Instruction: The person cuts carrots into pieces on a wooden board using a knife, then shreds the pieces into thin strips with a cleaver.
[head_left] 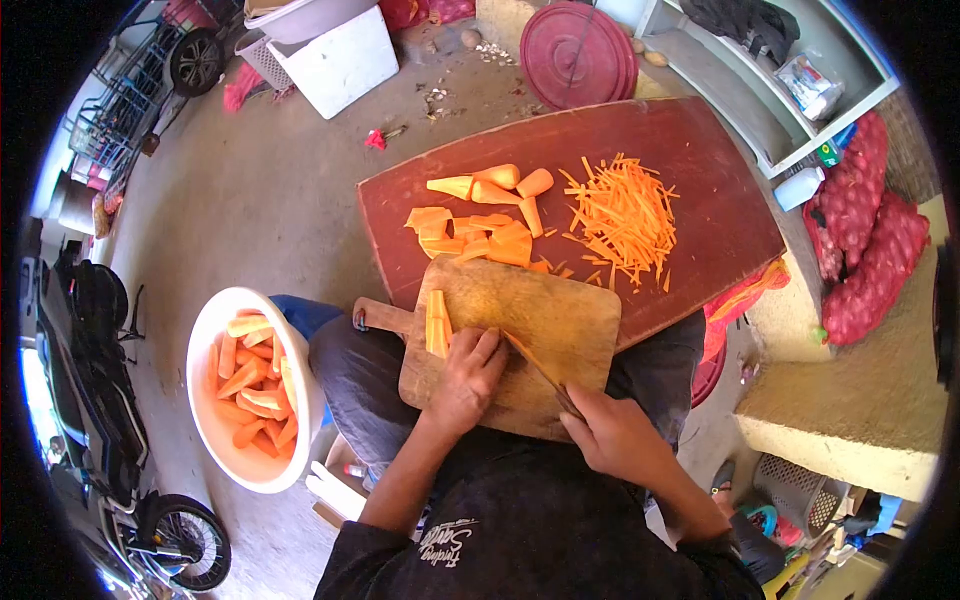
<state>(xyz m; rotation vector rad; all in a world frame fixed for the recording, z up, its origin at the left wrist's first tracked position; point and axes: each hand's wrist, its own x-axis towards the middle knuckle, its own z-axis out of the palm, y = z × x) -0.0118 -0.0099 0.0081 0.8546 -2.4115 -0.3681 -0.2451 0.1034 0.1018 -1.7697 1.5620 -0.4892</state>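
Observation:
My right hand grips the handle of a knife, its blade angled up and left over a wooden cutting board. Close to the blade tip, my left hand presses down on the board with fingers bent together; whatever lies under them is hidden. Just beyond those fingers is a cut carrot piece. Past the board, carrot slabs and peeled carrot chunks lie on a red-brown tabletop. To their right is a heap of carrot sticks.
A white tub of carrot pieces stands at the left. Red net sacks lie at the right near a grey shelf. Dark red lids lean behind the table. A motorcycle is at far left.

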